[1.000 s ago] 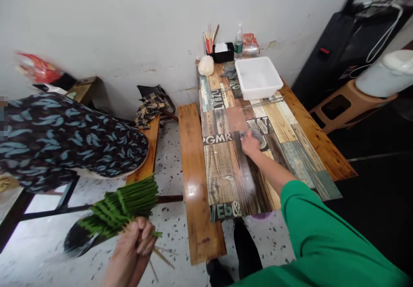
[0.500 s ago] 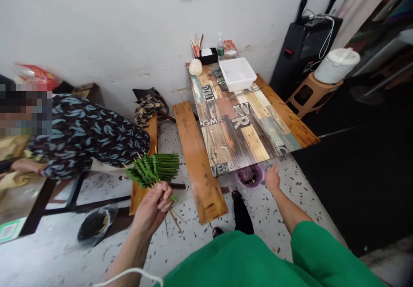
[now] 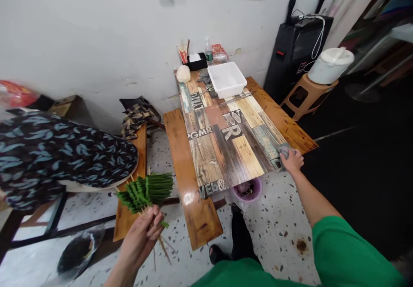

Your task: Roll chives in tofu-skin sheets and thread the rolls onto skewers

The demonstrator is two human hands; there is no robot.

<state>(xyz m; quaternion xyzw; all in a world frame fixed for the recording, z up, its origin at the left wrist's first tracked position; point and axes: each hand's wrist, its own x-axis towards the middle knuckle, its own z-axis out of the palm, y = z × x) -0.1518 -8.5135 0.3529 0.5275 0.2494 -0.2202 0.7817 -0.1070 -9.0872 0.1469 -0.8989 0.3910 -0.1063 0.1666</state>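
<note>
The tabletop (image 3: pixel 214 160) is presenting a smooth, glossy surface printed with wood grain. The near bench (image 3: pixel 182 158), of wood, is reflecting light from a varnished-looking finish. The tray (image 3: pixel 227 80) is showing smooth white plastic; the stool (image 3: pixel 299 93) is showing tan plastic. The rag (image 3: pixel 284 150) is appearing as matt grey cloth. The skewers (image 3: pixel 164 251) are displaying bare wood. The floor (image 3: pixel 274 218) is exhibiting a smooth, speckled, terrazzo-like finish.

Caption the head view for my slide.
Left hand grips skewered greens; right hand holds grey cloth at a corner of the table.
</note>
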